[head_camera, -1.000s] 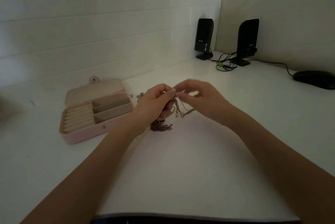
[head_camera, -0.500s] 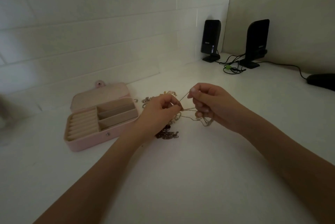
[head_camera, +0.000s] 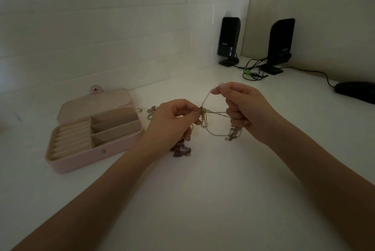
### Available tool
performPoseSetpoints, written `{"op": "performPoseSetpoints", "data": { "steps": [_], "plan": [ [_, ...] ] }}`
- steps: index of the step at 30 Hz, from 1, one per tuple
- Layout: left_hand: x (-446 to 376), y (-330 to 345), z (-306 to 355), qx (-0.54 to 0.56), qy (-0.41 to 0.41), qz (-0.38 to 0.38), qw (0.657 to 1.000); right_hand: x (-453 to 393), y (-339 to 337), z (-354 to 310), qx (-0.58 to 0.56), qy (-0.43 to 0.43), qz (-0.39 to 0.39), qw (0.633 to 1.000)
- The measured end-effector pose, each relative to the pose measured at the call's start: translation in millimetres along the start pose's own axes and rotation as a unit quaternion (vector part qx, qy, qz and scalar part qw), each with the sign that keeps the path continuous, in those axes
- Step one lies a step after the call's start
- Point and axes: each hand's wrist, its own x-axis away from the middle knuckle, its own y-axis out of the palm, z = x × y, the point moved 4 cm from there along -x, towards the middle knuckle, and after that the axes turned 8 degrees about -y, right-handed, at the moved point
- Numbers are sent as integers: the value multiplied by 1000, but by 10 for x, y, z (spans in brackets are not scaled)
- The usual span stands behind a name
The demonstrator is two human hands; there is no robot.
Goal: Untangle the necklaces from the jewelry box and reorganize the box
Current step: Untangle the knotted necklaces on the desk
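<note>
A tangle of thin gold and silver necklaces hangs between my two hands above the white desk. My left hand pinches the knot of chains at its fingertips. My right hand pinches one chain end up high between thumb and forefinger, while its lower fingers curl round other strands. A dark heap of chain lies on the desk below my left hand. The pink jewelry box stands open at the left, its ring rolls and compartments showing nothing inside.
Small loose jewelry pieces lie between the box and my left hand. Two black speakers with cables stand in the far corner, and a black mouse sits at the right edge. White walls border the desk behind.
My hands have drawn apart. The right hand has pulled chain strands out to the right and lifted one end higher, stretching the tangle away from the left hand.
</note>
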Motion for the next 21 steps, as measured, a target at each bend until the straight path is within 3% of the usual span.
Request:
{"op": "performPoseSetpoints", "data": {
  "steps": [5,9,21],
  "plan": [
    [23,19,-4,-2,11,-2,1000,-14,-49,65,80,10,45,996],
    [38,90,-10,38,-43,-26,998,-4,-50,64,222,-52,80,970],
    [62,76,-27,35,-93,-71,992,19,6,72,330,-113,97,932]
  ]
}}
